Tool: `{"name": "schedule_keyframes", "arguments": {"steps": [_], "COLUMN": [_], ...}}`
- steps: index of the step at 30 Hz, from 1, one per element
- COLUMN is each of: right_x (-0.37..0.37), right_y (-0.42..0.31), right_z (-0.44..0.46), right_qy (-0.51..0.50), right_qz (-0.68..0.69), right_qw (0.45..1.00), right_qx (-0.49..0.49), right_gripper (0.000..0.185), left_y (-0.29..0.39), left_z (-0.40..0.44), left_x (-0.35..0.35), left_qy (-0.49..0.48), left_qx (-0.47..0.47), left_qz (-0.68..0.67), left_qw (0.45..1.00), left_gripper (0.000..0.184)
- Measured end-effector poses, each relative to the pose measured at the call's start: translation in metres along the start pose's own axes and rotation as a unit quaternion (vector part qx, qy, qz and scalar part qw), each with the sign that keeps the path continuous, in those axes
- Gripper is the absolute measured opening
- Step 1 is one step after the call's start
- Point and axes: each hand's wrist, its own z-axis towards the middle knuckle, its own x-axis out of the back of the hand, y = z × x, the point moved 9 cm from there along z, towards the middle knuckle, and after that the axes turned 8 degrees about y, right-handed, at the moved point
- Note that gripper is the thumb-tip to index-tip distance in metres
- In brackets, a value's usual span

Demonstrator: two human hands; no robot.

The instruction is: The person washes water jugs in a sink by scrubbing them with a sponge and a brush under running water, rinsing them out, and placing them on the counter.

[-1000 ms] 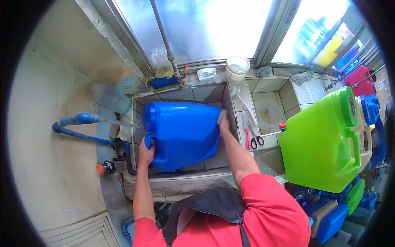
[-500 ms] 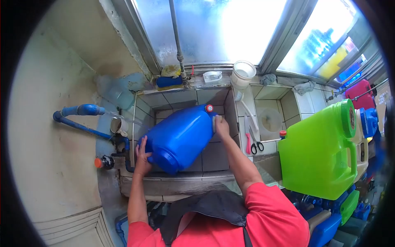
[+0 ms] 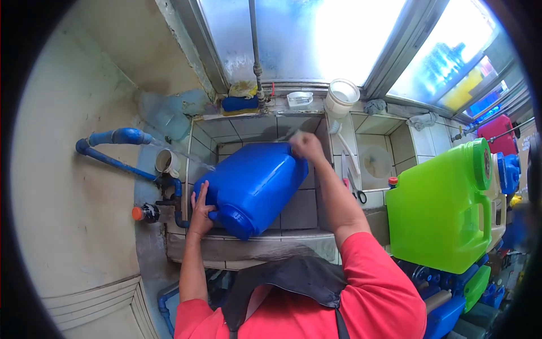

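Note:
A big blue plastic jerrycan [image 3: 254, 175] lies tilted in a tiled sink [image 3: 299, 209], its large screw cap [image 3: 237, 221] toward me. My left hand [image 3: 200, 212] rests on its left side near that cap, fingers spread flat against the plastic. Over the far right corner of the jerrycan is my right hand [image 3: 309, 147], closed around a small pale pad that shows only at its edge. The red cap at that corner is hidden behind the hand. Water runs from a blue pipe [image 3: 127, 136] at the left toward the jerrycan.
A green jerrycan [image 3: 440, 209] stands right of the sink. Between the basins lie a white brush [image 3: 347, 150] and scissors [image 3: 359, 195]. A white tub [image 3: 341, 97] and a blue sponge [image 3: 240, 104] sit on the ledge. A mug [image 3: 167, 163] hangs by the pipe.
My right hand has moved up and slightly right, over the corner with the red cap. My left hand stays on the jerrycan's side. The view has shifted slightly.

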Motion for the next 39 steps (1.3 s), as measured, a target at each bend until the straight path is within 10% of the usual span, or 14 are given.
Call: {"name": "schedule_keyframes", "arguments": {"steps": [3,8,14,19,23,27,39], "right_x": [-0.003,-0.009,0.119,0.186,0.206,0.206,0.165], "right_y": [-0.004,-0.016,-0.171,-0.142,-0.140,-0.091,0.028], "right_z": [-0.011,0.006,0.008,0.085,0.055,0.007,-0.057], "right_qy": [0.035,-0.049,0.287,0.281,0.414,0.306,0.266], "right_qz": [-0.172,-0.351,-0.163,-0.305,-0.348,-0.311,-0.341], "right_qw": [0.966,0.922,0.879,0.894,0.766,0.884,0.901], "right_qx": [0.190,0.158,0.345,0.168,0.348,0.169,0.025], "right_gripper": [0.030,0.022,0.014,0.035,0.048,0.031,0.025], "left_y": [-0.005,0.011,0.035,0.046,-0.013,-0.042,-0.011], "left_z": [0.005,0.038,0.101,0.154,0.170,0.148,0.108], "left_x": [0.000,0.013,0.039,0.046,0.055,0.046,0.053], "left_qy": [-0.017,-0.011,0.120,0.121,0.149,0.209,0.341], "left_qx": [0.006,-0.021,-0.094,-0.162,0.050,0.063,0.217], "left_qz": [0.000,0.007,0.015,0.135,0.143,0.070,0.227], "left_qw": [1.000,1.000,0.988,0.970,0.977,0.973,0.886], "left_gripper": [0.004,0.007,0.013,0.032,0.065,0.063,0.061]}}
